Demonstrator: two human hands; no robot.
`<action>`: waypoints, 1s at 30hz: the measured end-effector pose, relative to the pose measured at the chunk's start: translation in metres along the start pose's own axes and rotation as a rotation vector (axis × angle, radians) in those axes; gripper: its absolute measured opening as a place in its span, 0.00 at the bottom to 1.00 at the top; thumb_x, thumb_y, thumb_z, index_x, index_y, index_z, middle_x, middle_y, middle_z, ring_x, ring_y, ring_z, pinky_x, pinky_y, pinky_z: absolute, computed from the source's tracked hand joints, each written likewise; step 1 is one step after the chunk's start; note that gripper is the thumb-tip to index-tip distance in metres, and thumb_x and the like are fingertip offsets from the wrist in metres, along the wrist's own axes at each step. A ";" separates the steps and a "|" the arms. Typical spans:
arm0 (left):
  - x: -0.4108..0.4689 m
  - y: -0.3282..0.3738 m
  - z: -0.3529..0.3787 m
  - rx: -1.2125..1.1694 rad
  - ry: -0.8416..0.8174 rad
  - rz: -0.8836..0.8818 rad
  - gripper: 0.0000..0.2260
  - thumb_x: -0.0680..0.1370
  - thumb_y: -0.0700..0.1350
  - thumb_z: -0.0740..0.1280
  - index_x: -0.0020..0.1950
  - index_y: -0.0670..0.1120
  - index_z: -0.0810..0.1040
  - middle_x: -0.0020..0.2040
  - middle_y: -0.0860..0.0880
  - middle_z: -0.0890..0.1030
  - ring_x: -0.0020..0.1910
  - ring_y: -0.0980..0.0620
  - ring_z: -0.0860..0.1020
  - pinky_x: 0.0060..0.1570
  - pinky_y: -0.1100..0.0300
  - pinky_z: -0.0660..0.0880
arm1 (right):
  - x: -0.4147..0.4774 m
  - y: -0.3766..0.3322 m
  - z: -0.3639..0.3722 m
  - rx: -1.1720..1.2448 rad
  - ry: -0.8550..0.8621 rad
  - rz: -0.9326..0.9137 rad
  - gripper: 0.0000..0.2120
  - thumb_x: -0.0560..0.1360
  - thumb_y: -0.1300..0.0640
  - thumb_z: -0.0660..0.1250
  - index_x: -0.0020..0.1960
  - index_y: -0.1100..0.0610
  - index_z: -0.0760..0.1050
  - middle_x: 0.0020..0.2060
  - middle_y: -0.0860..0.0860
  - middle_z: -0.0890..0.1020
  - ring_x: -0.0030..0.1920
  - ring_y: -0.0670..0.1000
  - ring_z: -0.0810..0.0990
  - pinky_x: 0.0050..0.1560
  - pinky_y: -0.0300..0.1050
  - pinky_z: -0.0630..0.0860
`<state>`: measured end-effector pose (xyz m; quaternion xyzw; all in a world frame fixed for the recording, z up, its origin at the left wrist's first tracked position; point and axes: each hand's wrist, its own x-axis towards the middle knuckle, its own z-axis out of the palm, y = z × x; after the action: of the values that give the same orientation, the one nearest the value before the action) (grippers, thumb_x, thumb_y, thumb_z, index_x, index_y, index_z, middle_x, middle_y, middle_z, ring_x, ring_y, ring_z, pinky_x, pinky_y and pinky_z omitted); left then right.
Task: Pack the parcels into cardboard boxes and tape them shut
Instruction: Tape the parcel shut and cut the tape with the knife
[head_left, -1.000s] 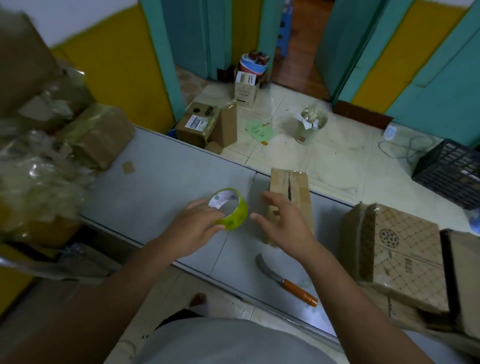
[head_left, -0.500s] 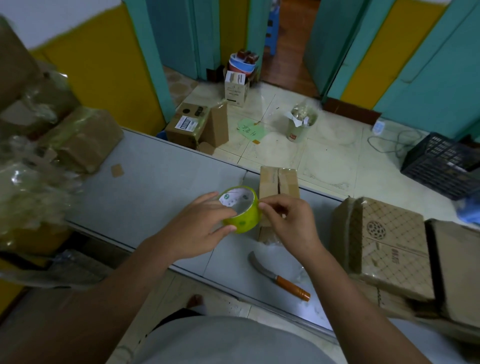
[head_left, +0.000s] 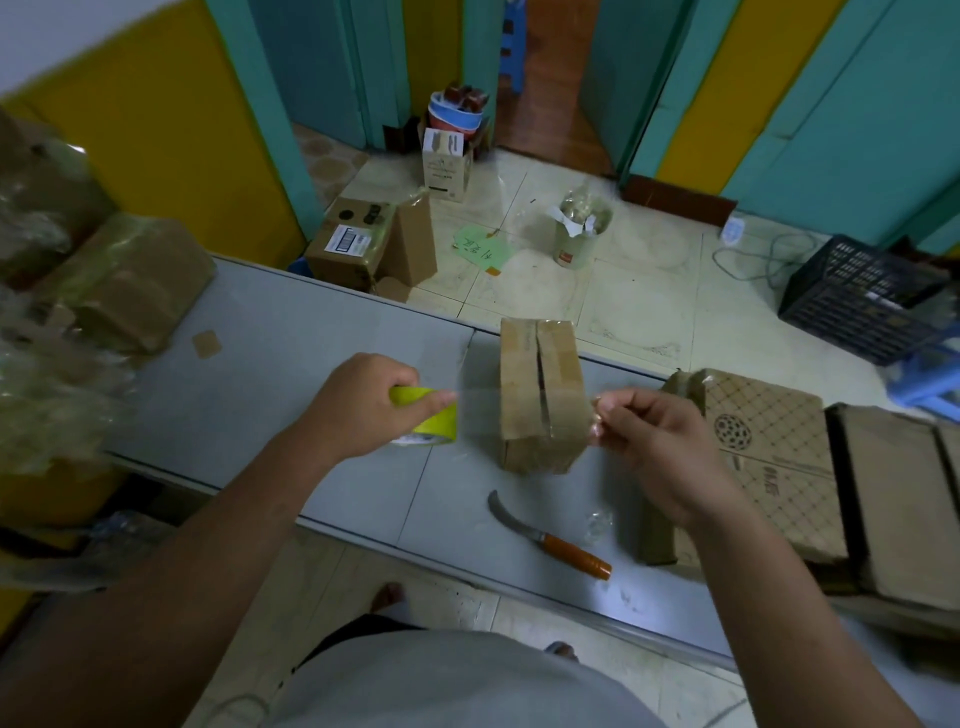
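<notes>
Half a second ago my right hand (head_left: 660, 447) was picking at the tape roll (head_left: 434, 423). Now it has drawn away to 3 o'clock of the cardboard box (head_left: 540, 364), thumb and fingertips pinching the tape's free end. My left hand (head_left: 363, 405) grips the roll at the box's 9 o'clock, fingers curled round it. A clear strip (head_left: 478, 410) stretches between them over the box's open seam (whether it touches the cardboard yet, I cannot tell). The box lies on the grey table (head_left: 260, 332) between my hands. I judge the sealing has begun: next the strip goes down and gets pressed. The knife (head_left: 550, 540) lies at the box's 6 o'clock.
</notes>
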<state>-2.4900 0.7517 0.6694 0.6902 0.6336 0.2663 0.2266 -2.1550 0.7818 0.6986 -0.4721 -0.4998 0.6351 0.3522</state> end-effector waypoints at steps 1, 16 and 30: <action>0.000 -0.003 0.001 -0.032 -0.015 -0.012 0.34 0.74 0.73 0.65 0.28 0.44 0.68 0.26 0.42 0.65 0.25 0.49 0.67 0.30 0.46 0.68 | -0.001 0.001 -0.005 0.029 0.001 0.046 0.09 0.81 0.64 0.65 0.53 0.69 0.81 0.42 0.63 0.82 0.43 0.54 0.82 0.48 0.43 0.82; 0.013 -0.006 0.071 0.072 -0.170 -0.231 0.30 0.74 0.67 0.71 0.29 0.48 0.62 0.26 0.49 0.59 0.24 0.51 0.62 0.30 0.56 0.58 | 0.030 0.058 -0.024 -0.266 0.238 0.171 0.13 0.82 0.56 0.69 0.47 0.67 0.82 0.38 0.59 0.83 0.39 0.53 0.82 0.42 0.43 0.80; 0.024 -0.010 0.102 0.031 -0.271 -0.304 0.27 0.75 0.66 0.71 0.30 0.49 0.66 0.27 0.48 0.63 0.26 0.49 0.64 0.32 0.56 0.60 | 0.039 0.090 -0.032 -0.163 0.272 0.298 0.13 0.79 0.56 0.73 0.42 0.65 0.84 0.36 0.60 0.82 0.40 0.58 0.80 0.49 0.54 0.80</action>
<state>-2.4299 0.7786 0.5878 0.6196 0.6982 0.1240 0.3364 -2.1341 0.8044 0.6006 -0.6489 -0.4220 0.5681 0.2794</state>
